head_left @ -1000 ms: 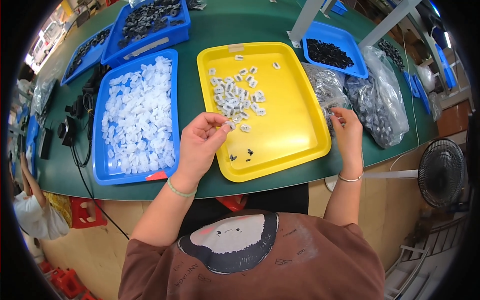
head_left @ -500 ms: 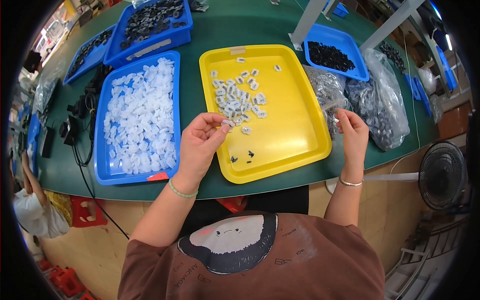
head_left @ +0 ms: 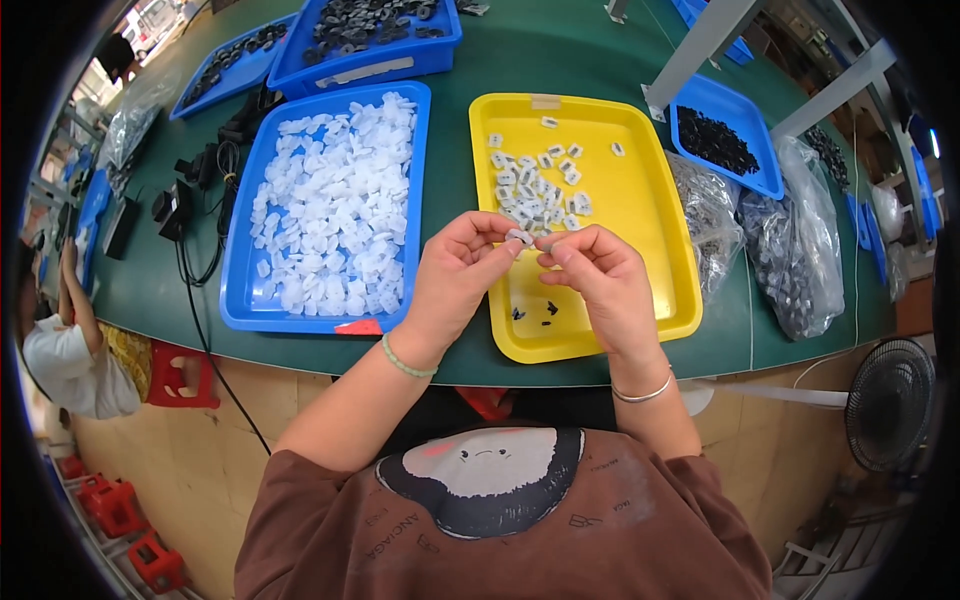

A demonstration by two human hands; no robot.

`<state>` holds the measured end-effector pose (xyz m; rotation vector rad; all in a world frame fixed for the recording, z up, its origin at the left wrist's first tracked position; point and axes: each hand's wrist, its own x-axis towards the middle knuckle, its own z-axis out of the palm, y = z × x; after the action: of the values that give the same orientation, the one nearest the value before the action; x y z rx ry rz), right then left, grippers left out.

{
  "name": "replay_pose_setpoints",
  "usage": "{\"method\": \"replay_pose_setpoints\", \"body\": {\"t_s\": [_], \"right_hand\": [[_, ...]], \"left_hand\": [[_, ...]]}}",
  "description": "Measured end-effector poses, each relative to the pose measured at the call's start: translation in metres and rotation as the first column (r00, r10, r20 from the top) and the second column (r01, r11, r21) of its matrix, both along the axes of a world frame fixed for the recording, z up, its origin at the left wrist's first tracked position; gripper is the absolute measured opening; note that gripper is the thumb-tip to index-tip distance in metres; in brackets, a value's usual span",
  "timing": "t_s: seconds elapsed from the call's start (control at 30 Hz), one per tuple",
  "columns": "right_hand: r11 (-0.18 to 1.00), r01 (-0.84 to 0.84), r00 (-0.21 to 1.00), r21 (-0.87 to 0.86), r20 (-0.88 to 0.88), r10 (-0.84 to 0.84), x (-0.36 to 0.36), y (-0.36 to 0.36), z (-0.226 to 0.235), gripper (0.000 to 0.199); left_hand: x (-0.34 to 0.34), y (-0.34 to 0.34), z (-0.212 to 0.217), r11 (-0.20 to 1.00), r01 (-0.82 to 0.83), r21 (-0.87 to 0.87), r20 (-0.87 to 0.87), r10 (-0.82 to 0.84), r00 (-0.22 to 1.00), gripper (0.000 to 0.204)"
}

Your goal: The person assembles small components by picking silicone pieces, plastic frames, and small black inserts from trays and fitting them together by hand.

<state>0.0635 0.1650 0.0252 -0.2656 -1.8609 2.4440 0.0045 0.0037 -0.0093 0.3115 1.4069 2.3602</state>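
Observation:
Over the yellow tray [head_left: 640,290], my left hand [head_left: 462,275] pinches a small white plastic part [head_left: 520,237] between thumb and fingertips. Close beside it is my right hand [head_left: 608,285], its thumb and fingers pressed together near the part's right end. Whatever sits in that right pinch is too small to make out. Behind my hands, a heap of whitish plastic parts with dark middles [head_left: 540,190] lies in the tray's left half. A few tiny black pieces [head_left: 549,308] rest near the tray's front.
To the left stands a blue tray [head_left: 240,290] full of translucent white parts. Blue bins [head_left: 365,70] of dark rings are behind it. At the right are a blue tray of black pieces [head_left: 715,140], plastic bags [head_left: 795,255], a metal post [head_left: 700,55] and a fan [head_left: 890,405].
My right hand has come left from beyond the yellow tray's right edge to meet my left hand. The whole view has shifted, with the trays now farther right.

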Motion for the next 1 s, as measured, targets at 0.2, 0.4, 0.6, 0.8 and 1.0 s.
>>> {"method": "replay_pose_setpoints", "body": {"t_s": [0.2, 0.4, 0.6, 0.8, 1.0], "right_hand": [[0.999, -0.019, 0.997, -0.037, -0.075, 0.016, 0.000, -0.004, -0.008, 0.006], [0.970, 0.057, 0.996, 0.235, -0.079, -0.039, 0.000, -0.011, -0.003, 0.012], [0.982, 0.085, 0.991, 0.168, -0.114, -0.066, 0.000, -0.016, -0.001, 0.013], [0.965, 0.130, 0.985, 0.230, -0.138, -0.100, -0.003, -0.020, -0.003, 0.010], [0.922, 0.213, 0.965, 0.324, -0.218, -0.146, 0.001, -0.023, -0.008, 0.010]], "left_hand": [[0.000, -0.001, 0.005, 1.000, -0.011, -0.009, 0.031, 0.011, 0.999, 0.013], [0.000, -0.002, 0.005, 1.000, -0.008, -0.009, 0.025, 0.008, 1.000, 0.013], [-0.001, -0.001, 0.004, 1.000, 0.005, 0.002, 0.021, -0.005, 1.000, 0.016], [-0.001, -0.002, -0.001, 0.998, 0.011, -0.062, -0.012, -0.011, 1.000, 0.018], [0.001, 0.000, -0.002, 0.989, -0.027, -0.147, -0.086, 0.014, 0.996, 0.017]]}}
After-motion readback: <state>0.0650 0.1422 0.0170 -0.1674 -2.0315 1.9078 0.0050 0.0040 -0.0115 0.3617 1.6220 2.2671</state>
